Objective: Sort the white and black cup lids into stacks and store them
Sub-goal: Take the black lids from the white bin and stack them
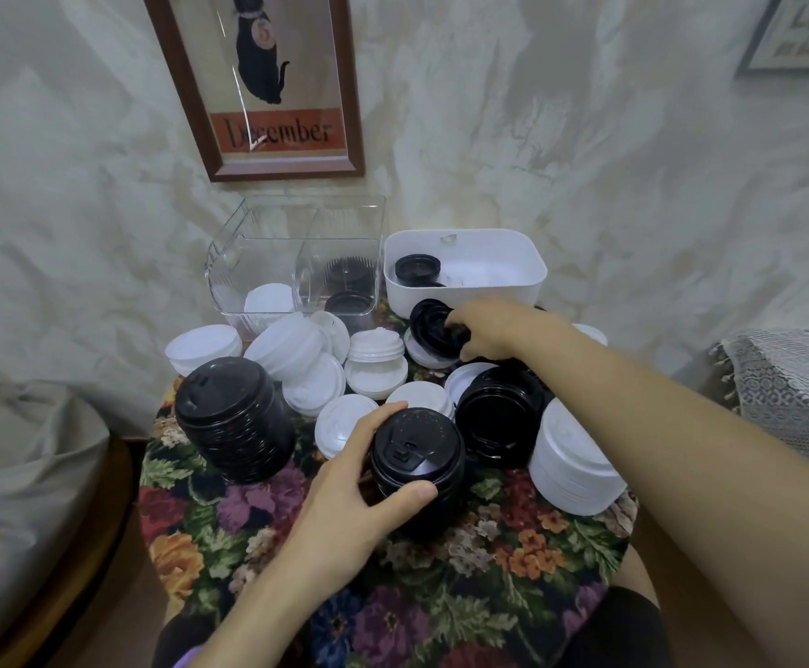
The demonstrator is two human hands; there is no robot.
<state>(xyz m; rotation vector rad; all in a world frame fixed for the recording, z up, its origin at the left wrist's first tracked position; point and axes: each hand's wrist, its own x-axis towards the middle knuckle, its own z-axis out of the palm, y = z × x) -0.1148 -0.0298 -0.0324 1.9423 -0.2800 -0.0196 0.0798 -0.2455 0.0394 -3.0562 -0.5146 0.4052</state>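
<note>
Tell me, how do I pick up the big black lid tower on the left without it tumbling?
Wrap your hand low around the ribbed sides of the black lid tower, coming from the near left, where the flowery cloth is bare; white lids crowd its right. It is many loose lids stacked tall, so grabbing only the top would probably lift off just a few.

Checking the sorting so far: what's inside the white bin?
Black lids sit at the left inside the white bin. Its front wall hides their lower part and the near floor.
</note>
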